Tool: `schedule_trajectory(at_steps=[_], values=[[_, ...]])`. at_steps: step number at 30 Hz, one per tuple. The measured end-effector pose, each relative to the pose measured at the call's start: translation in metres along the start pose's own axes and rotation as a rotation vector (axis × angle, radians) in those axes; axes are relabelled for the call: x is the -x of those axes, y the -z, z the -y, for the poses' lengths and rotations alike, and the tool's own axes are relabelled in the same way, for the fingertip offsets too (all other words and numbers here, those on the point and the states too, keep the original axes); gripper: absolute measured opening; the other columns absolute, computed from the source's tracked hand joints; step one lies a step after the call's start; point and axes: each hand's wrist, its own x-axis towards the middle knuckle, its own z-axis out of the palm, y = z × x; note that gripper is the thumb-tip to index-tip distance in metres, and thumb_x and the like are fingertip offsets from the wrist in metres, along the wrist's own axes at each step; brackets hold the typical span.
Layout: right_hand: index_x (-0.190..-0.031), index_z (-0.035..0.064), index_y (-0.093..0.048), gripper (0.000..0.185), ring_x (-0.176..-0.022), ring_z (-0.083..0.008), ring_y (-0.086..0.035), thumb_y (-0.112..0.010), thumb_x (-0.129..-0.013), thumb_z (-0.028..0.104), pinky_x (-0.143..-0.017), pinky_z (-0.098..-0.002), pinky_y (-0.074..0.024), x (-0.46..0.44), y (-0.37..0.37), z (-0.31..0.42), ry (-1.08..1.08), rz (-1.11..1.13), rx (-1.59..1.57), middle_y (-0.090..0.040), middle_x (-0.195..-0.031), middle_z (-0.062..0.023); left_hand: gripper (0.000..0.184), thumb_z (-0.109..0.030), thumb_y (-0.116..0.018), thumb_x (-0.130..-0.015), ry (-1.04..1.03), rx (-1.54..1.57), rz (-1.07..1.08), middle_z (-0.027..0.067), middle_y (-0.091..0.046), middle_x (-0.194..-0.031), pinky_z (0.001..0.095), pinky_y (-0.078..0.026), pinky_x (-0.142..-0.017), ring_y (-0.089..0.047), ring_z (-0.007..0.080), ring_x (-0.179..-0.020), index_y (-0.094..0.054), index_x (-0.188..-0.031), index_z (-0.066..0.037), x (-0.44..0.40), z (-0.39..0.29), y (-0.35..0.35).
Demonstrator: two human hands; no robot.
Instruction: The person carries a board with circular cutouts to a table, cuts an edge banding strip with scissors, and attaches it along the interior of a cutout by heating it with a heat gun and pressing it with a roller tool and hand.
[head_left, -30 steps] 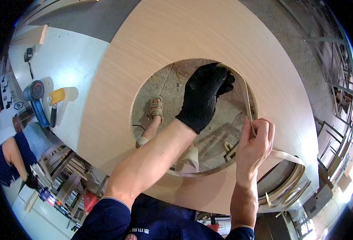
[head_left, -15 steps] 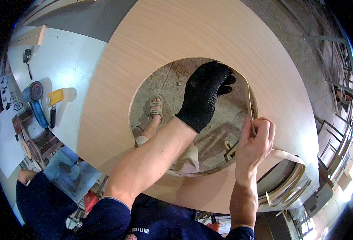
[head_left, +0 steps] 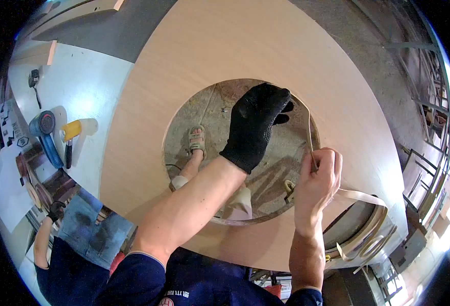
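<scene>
The strip (head_left: 309, 127) was pinched between the fingers of the bare right hand (head_left: 318, 181) and stretched along the round hole's right edge. The gloved left hand (head_left: 253, 122) was held at the upper rim, fingers curled; whether the strip was gripped there could not be told. Concrete floor (head_left: 281, 148) was seen through the pale wood board (head_left: 209, 46). A blue tool (head_left: 50, 140) was set on the white tabletop (head_left: 92, 76), and metal frames (head_left: 434, 107) were seen at right.

Room in round opening (head_left: 278, 158) between hands (head_left: 254, 120) (head_left: 318, 181); strip (head_left: 309, 127) at right, left forearm (head_left: 191, 206) crossing lower left
</scene>
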Motion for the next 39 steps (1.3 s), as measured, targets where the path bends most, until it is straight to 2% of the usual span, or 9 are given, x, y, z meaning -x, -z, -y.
schedule_trajectory(at_steps=[9,15,18,21,27,30,33,36,39], values=[[-0.082,0.0010,-0.056,0.020,-0.073,-0.0318,-0.057,-0.075,-0.084,0.005,-0.066,-0.0410,-0.0464,-0.005,0.003,0.005,-0.008,0.005,0.035,-0.056,-0.079,-0.0125,0.025,-0.025,-0.065,-0.098,0.012,-0.104,-0.055,0.0089,-0.071,-0.097,0.0331,-0.057,-0.081,-0.069,0.0182,-0.090,-0.068,-0.103,-0.001,0.001,-0.015,-0.009],[-0.082,0.0058,-0.057,0.019,-0.078,-0.0322,-0.056,-0.076,-0.081,0.009,-0.073,-0.0427,-0.0447,-0.005,0.005,0.008,-0.048,0.057,0.056,-0.058,-0.082,-0.0105,0.026,-0.027,-0.065,-0.097,-0.004,-0.084,-0.074,0.0092,-0.071,-0.097,0.0322,-0.057,-0.081,-0.069,0.0178,-0.089,-0.068,-0.104,-0.002,0.000,-0.011,-0.010],[-0.082,0.0058,-0.058,0.019,-0.077,-0.0322,-0.057,-0.076,-0.081,0.009,-0.073,-0.0432,-0.0454,-0.005,0.004,0.007,-0.108,0.072,0.043,-0.058,-0.082,-0.0105,0.019,-0.022,-0.072,-0.094,-0.001,-0.040,-0.106,0.0056,-0.071,-0.087,0.0287,-0.056,-0.070,-0.068,0.0130,-0.080,-0.069,-0.093,-0.003,0.001,-0.011,-0.014],[-0.082,0.0054,-0.058,0.019,-0.078,-0.0328,-0.058,-0.077,-0.081,0.010,-0.072,-0.0439,-0.0462,-0.007,0.007,0.008,-0.155,0.108,0.026,-0.059,-0.083,-0.0110,0.021,-0.025,-0.071,-0.094,0.115,-0.036,-0.047,0.0047,-0.071,-0.085,0.0282,-0.055,-0.069,-0.068,0.0128,-0.078,-0.069,-0.092,-0.004,0.005,-0.009,-0.017],[-0.083,0.0051,-0.058,0.020,-0.078,-0.0337,-0.061,-0.077,-0.081,0.011,-0.066,-0.0442,-0.0486,-0.013,0.014,0.010,-0.204,0.181,-0.003,-0.060,-0.084,-0.0118,0.027,-0.030,-0.065,-0.097,0.066,-0.172,0.015,0.0065,-0.073,-0.092,0.0316,-0.058,-0.075,-0.071,0.0171,-0.084,-0.070,-0.102,-0.004,0.000,-0.006,-0.014],[-0.087,0.0055,-0.058,0.020,-0.077,-0.0339,-0.061,-0.076,-0.083,0.012,-0.064,-0.0444,-0.0492,-0.012,0.014,0.009,-0.169,0.178,0.014,-0.060,-0.085,-0.0118,0.025,-0.029,-0.073,-0.093,0.096,-0.120,-0.016,0.0059,-0.070,-0.078,0.0289,-0.053,-0.062,-0.068,0.0166,-0.071,-0.069,-0.092,-0.004,0.003,-0.001,-0.012],[-0.092,0.0059,-0.056,0.020,-0.077,-0.0347,-0.061,-0.074,-0.086,0.013,-0.066,-0.0450,-0.0491,-0.011,0.011,0.010,-0.144,0.119,0.027,-0.059,-0.085,-0.0120,0.029,-0.026,-0.076,-0.088,-0.414,-0.924,0.067,0.0102,-0.071,-0.092,0.0366,-0.055,-0.074,-0.069,0.0202,-0.085,-0.070,-0.108,-0.005,0.022,-0.019,0.004],[-0.095,0.0059,-0.054,0.021,-0.077,-0.0354,-0.061,-0.072,-0.088,0.013,-0.066,-0.0458,-0.0490,-0.011,0.012,0.009,-0.029,0.089,0.044,-0.059,-0.086,-0.0123,0.038,-0.022,-0.079,-0.080,-1.147,-1.428,0.200,0.0108,-0.068,-0.099,0.0432,-0.050,-0.082,-0.065,0.0262,-0.094,-0.069,-0.113,-0.008,0.002,-0.067,0.001],[-0.093,0.0057,-0.054,0.020,-0.078,-0.0359,-0.061,-0.071,-0.089,0.014,-0.067,-0.0461,-0.0491,-0.011,0.013,0.013,-0.132,0.150,0.016,-0.059,-0.086,-0.0128,0.045,-0.021,-0.078,-0.075,-1.179,-1.491,0.485,0.0078,-0.065,-0.108,0.0452,-0.046,-0.088,-0.061,0.0289,-0.102,-0.067,-0.119,-0.013,-0.035,-0.066,0.001]])
